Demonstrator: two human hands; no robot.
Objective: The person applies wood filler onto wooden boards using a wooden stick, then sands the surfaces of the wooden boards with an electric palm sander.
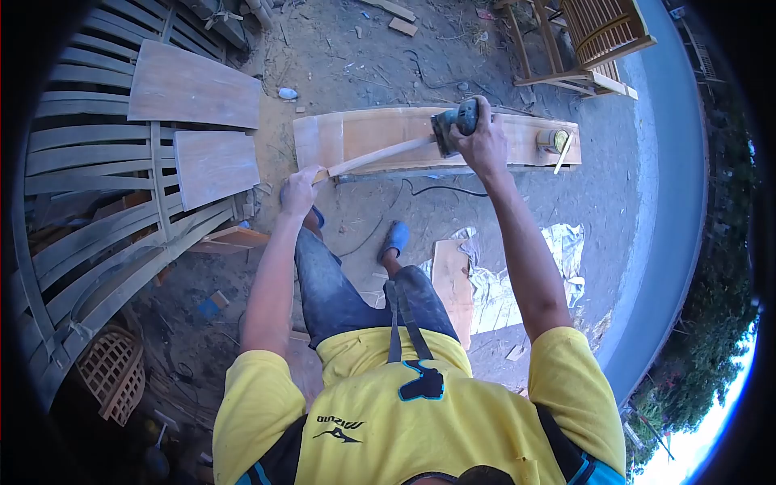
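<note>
My right hand [483,147] is wrapped round the top of a dark green electric sander [455,128]. The sander's base meets the far end of a narrow wooden strip [380,154]. Gripped by my left hand [299,192], the near end of the strip slants up and right across the front edge of a long wooden board [388,129]. This board lies raised off the ground like a bench. An open tin can [553,141] stands on its right end, with a pale flat stick [564,153] leaning beside it.
Two flat wood panels [194,85] rest against a slatted bamboo fence [97,153] on the left. A black cord [444,191] trails on the dirt below the board. Wooden chairs [594,40] stand at upper right, near a paved road [667,162]. A woven basket [111,368] sits lower left.
</note>
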